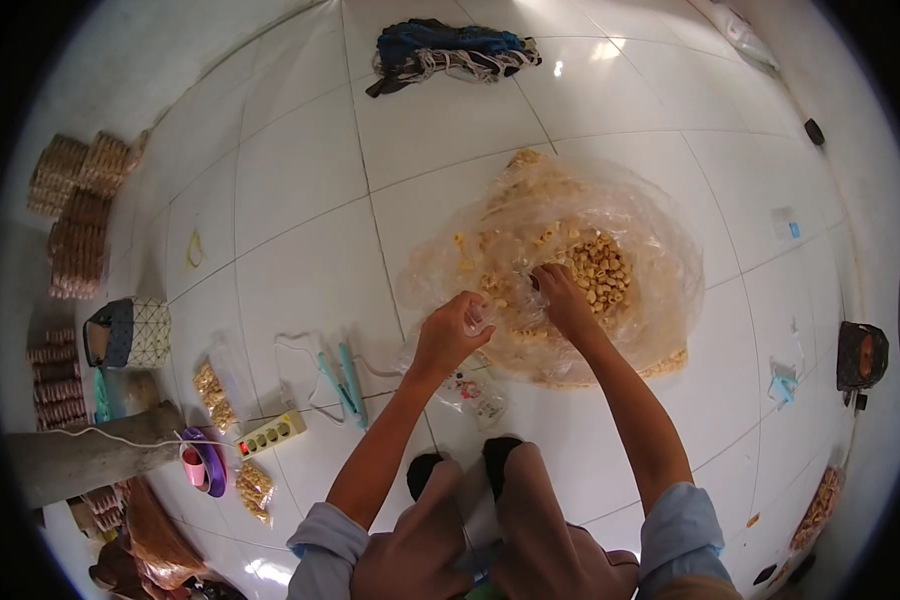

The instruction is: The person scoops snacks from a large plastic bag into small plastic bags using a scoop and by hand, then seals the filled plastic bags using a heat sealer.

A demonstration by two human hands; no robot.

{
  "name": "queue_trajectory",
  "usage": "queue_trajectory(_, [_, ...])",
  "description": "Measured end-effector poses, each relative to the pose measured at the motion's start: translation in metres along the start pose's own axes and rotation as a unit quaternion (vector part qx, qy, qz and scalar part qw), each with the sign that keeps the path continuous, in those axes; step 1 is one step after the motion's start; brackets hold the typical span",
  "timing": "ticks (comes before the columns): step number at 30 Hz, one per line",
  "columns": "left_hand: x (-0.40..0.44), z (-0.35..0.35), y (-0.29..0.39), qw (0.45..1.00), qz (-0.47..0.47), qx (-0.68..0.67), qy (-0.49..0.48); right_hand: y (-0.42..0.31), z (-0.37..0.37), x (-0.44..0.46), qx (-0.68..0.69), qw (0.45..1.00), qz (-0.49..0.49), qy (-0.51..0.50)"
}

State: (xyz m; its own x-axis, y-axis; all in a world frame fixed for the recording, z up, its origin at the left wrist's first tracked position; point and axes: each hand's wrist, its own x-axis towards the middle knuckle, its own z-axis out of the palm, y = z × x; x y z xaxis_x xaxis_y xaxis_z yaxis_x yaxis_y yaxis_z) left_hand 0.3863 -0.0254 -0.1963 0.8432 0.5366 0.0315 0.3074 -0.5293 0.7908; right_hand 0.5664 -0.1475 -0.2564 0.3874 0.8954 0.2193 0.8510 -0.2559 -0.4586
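A large clear plastic bag (670, 250) lies spread open on the tiled floor, filled with pale yellow, puffed snack pieces (602, 270). My left hand (452, 332) is at the bag's left edge, fingers curled around a small clear plastic bag (479, 316). My right hand (562, 297) reaches over the large bag's opening, with its fingers closed. Something dark shows at those fingertips, too small to name. Below my left hand lies a printed clear plastic packet (477, 397).
On the left are a turquoise hand sealer (342, 385), a power strip (272, 435), filled snack bags (214, 397), a purple tape roll (210, 468) and a patterned bag (135, 335). Stacked packs (80, 245) line the wall. A dark blue cloth bundle (455, 50) lies ahead.
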Motion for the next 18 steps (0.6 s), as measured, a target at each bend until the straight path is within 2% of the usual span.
queue_trajectory(5, [-0.003, -0.003, 0.000, 1.000, 0.009, 0.001, 0.011, 0.000, -0.008, -0.011, 0.113, 0.992, 0.045, -0.016])
queue_trajectory(7, [-0.004, -0.005, 0.002, 1.000, 0.007, 0.002, 0.013, -0.003, -0.019, -0.016, 0.158, 0.981, 0.108, -0.004])
queue_trajectory(12, [-0.001, -0.016, 0.024, 1.000, 0.010, -0.008, 0.018, -0.004, -0.062, -0.028, 0.123, 0.983, 0.133, 0.015])
queue_trajectory(14, [0.003, -0.023, 0.039, 1.000, -0.006, -0.007, -0.019, -0.004, -0.079, -0.032, 0.095, 0.987, 0.124, 0.032])
queue_trajectory(16, [0.010, -0.027, 0.053, 1.000, 0.015, -0.019, -0.013, -0.007, -0.102, -0.033, 0.042, 0.991, 0.115, 0.044])
queue_trajectory(18, [0.019, -0.029, 0.067, 0.999, 0.037, -0.030, -0.008, -0.009, -0.122, -0.034, 0.057, 0.989, 0.125, 0.047])
